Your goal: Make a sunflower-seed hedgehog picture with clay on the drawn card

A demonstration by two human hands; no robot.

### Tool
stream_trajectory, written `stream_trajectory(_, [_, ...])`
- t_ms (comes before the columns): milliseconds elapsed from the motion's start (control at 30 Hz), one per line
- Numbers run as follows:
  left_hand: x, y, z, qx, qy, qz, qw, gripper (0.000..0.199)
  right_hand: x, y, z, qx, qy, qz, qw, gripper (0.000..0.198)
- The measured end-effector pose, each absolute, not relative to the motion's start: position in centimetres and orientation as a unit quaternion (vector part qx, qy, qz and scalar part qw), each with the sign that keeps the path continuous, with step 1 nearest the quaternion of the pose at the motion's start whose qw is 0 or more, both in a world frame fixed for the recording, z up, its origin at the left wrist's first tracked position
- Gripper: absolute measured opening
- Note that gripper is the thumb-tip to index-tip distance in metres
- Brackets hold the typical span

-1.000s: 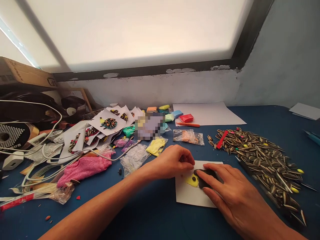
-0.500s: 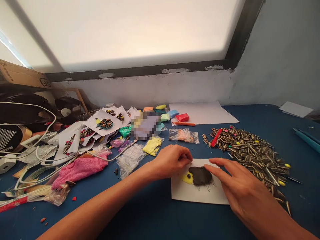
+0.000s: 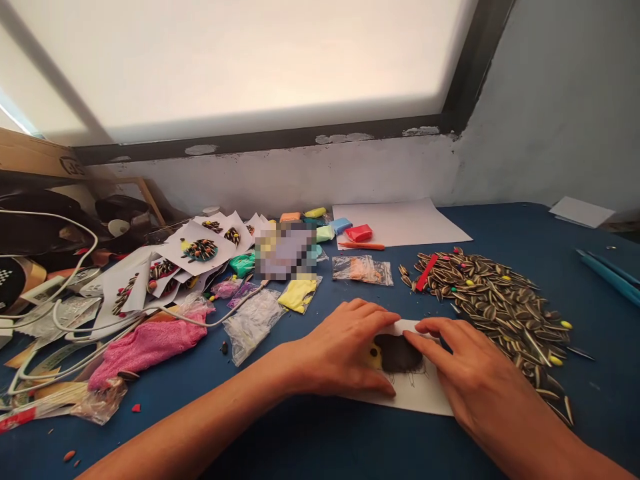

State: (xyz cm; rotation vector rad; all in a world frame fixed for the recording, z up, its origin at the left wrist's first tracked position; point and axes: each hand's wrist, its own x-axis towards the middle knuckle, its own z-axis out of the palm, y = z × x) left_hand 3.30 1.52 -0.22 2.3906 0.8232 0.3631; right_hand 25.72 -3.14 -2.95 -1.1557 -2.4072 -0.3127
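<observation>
A white card (image 3: 420, 397) lies on the blue table before me, bearing a pencil outline with thin legs. Flattened black clay (image 3: 401, 355) covers the body of the drawn animal, and yellow clay (image 3: 375, 357) with a dark dot forms its head. My left hand (image 3: 350, 350) rests over the card's left side, thumb and fingers spread, partly hiding the yellow head. From the right, my right hand (image 3: 465, 363) reaches in with fingers apart; its index fingertip is at the black clay's upper right edge. Neither hand grips anything.
Sunflower seeds (image 3: 500, 307) are heaped on the right, beside teal tweezers (image 3: 610, 277). Clay packets such as a yellow one (image 3: 300, 293) and a red one (image 3: 359, 233) lie farther back. Finished seed pictures (image 3: 200, 248), a pink cloth (image 3: 150, 343) and white cables crowd the left.
My left hand has opened from curled fingers near the card's top edge and spread over its left side. My right hand stays by the black clay. The view has shifted slightly.
</observation>
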Motion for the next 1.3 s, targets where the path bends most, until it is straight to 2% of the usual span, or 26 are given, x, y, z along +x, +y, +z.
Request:
stream_trajectory(300, [3.2,1.7,-0.4,0.901,0.297,0.138,0.284,0.074,25.1,-3.4,-2.6,-0.417,-0.879,-0.09,0.213,0.036])
stream_trajectory(733, [3.2,1.6,-0.4,0.908,0.294,0.131,0.268,0.073,25.0,-3.5,-2.2,-0.447,-0.865,-0.062,0.218,0.039])
stream_trajectory(933, [3.0,1.4,-0.2,0.92,0.282,0.114,0.249,0.06,26.0,-4.2,-2.5,-0.478,-0.853,-0.067,0.199,0.044])
stream_trajectory(1300, [3.0,1.4,-0.3,0.924,0.281,0.105,0.235,0.059,25.4,-4.7,-1.8,-0.465,-0.858,-0.046,0.211,0.038])
